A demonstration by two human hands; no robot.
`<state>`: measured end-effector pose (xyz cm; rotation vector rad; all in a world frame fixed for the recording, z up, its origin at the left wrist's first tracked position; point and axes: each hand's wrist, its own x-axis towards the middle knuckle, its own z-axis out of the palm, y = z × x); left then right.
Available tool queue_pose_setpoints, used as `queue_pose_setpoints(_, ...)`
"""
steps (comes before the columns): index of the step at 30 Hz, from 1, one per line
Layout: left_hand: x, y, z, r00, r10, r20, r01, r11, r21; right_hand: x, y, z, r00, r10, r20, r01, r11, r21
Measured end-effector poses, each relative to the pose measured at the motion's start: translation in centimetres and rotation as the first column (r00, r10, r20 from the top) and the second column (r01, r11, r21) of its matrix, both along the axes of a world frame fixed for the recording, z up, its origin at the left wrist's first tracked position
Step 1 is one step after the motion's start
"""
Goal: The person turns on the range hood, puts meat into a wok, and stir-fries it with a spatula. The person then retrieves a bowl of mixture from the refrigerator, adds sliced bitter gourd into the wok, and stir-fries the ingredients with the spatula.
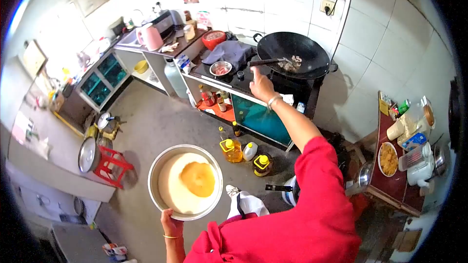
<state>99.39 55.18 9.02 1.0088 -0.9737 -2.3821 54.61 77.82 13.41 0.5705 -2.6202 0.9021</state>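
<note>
My left hand (171, 223) grips the near rim of a large round metal bowl (152, 185), which holds a pale mixture with an orange-yellow patch. My right hand (262, 86) is stretched toward the stove, near the handle of a spatula (265, 62); its fingers are partly folded, and whether they touch the handle is unclear. The spatula rests across the edge of a black wok (312, 51), its blade among some cooked pieces. A small metal bowl of reddish meat (221, 68) sits on the counter left of my right hand.
A dark cloth (234, 53) and red pot (213, 40) lie behind the small bowl. Oil bottles (231, 151) stand on the floor below the stove. A red stool (112, 165) is at left, a side table (409, 192) with a food bowl at right.
</note>
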Motion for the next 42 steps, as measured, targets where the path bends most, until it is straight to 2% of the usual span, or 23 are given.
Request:
queue_pose_setpoints(2,-2.5,-4.3,-2.4,0.999,-0.05,0.007,0.05,0.999,0.012,-4.9,-1.2,-0.9,0.991,-0.121,0.051,0.115,0.988,0.106)
queue_pose_setpoints(4,-4.9,-7.7,-4.0,1.0,-0.014,-0.015,0.014,1.0,0.002,-9.1,-2.0,-1.9,0.972,-0.201,0.121,0.173,0.963,0.208)
queue_pose_setpoints(7,-9.3,-9.3,-1.3,0.999,-0.035,0.025,0.035,0.999,0.022,-13.2,-2.6,-4.0,0.952,-0.249,0.177,0.191,0.938,0.288)
queue_pose_setpoints(8,-10.1,-10.5,-1.6,0.999,-0.044,0.028,0.043,0.999,0.029,-14.0,-2.8,-4.2,0.936,-0.237,0.262,0.16,0.946,0.283)
queue_pose_setpoints(9,-11.1,-11.9,-2.1,0.998,-0.062,0.033,0.06,0.997,0.043,-14.8,-2.9,-4.4,0.933,-0.249,0.26,0.171,0.942,0.288)
queue_pose_setpoints(12,-14.7,-14.6,-1.7,0.99,-0.135,0.045,0.134,0.991,0.031,-14.5,-2.1,-4.3,0.951,-0.291,0.105,0.207,0.851,0.482)
queue_pose_setpoints(15,-18.2,-16.6,-0.7,0.97,-0.229,0.087,0.227,0.973,0.03,-12.3,0.2,-1.1,0.956,-0.285,0.077,0.218,0.859,0.463)
queue_pose_setpoints(17,-20.2,-19.5,-2.9,0.951,-0.306,0.047,0.304,0.951,0.047,-10.9,2.5,0.4,0.911,-0.408,-0.06,0.404,0.852,0.333)
queue_pose_setpoints(19,-22.1,-21.8,-4.6,0.926,-0.376,0.018,0.376,0.926,0.011,-11.0,6.6,-1.2,0.868,-0.495,0.029,0.495,0.862,-0.107)
queue_pose_setpoints(21,-24.1,-22.5,-3.5,0.892,-0.451,-0.012,0.451,0.892,0.021,-9.0,7.7,-0.2,0.795,-0.553,0.249,0.6,0.657,-0.455)
queue_pose_setpoints(22,-25.3,-22.7,-3.0,0.859,-0.512,-0.029,0.512,0.858,0.023,-8.7,9.0,-0.7,0.754,-0.624,0.206,0.647,0.652,-0.396)
queue_pose_setpoints(23,-26.3,-23.0,-2.8,0.846,-0.533,-0.034,0.533,0.846,0.024,-9.5,11.5,-2.9,0.691,-0.722,0.034,0.705,0.663,-0.252)
queue_pose_setpoints(25,-27.9,-23.4,-2.8,0.794,-0.6,-0.099,0.606,0.792,0.067,-9.1,12.3,-4.5,0.603,-0.793,0.085,0.759,0.538,-0.366)
queue_pose_setpoints(26,-28.5,-23.4,-2.7,0.783,-0.614,-0.096,0.621,0.781,0.072,-9.2,12.9,-5.7,0.562,-0.827,0.023,0.747,0.495,-0.445)
queue_pose_setpoints(27,-29.0,-23.3,-2.7,0.773,-0.626,-0.109,0.633,0.771,0.063,-8.3,12.3,-4.9,0.551,-0.834,0.026,0.755,0.485,-0.441)
queue_pose_setpoints(28,-29.5,-23.3,-2.8,0.765,-0.633,-0.121,0.642,0.765,0.052,-7.6,11.6,-3.9,0.553,-0.8,0.232,0.701,0.295,-0.65)
queue_pose_setpoints(29,-29.9,-23.3,-3.0,0.762,-0.637,-0.116,0.645,0.763,0.052,-6.5,10.2,-2.1,0.58,-0.702,0.415,0.622,0.052,-0.781)
queue_pose_setpoints(30,-30.4,-23.2,-3.5,0.751,-0.651,-0.11,0.66,0.748,0.072,-5.4,9.3,-0.1,0.572,-0.664,0.482,0.573,-0.098,-0.814)
queue_pose_setpoints(33,-31.5,-21.6,-2.1,0.735,-0.672,-0.095,0.678,0.732,0.067,-4.6,12.8,-1.2,0.653,-0.535,0.536,0.471,-0.267,-0.841)
queue_pose_setpoints(36,-32.9,-20.2,-2.3,0.701,-0.696,-0.154,0.71,0.701,0.061,-1.5,12.6,1.2,0.755,-0.405,0.515,0.471,-0.212,-0.857)
queue_pose_setpoints(39,-34.5,-18.4,-2.4,0.723,-0.686,-0.087,0.69,0.722,0.049,0.6,12.7,2.3,0.882,-0.178,0.436,0.42,-0.123,-0.899)
queue_pose_setpoints(41,-35.5,-17.9,-3.8,0.694,-0.719,-0.039,0.716,0.694,-0.075,2.4,10.8,4.2,0.895,-0.127,0.427,0.421,-0.068,-0.904)
queue_pose_setpoints(42,-36.4,-17.5,-4.4,0.695,-0.718,-0.035,0.716,0.696,-0.056,3.0,10.2,4.6,0.892,-0.096,0.443,0.44,-0.044,-0.897)
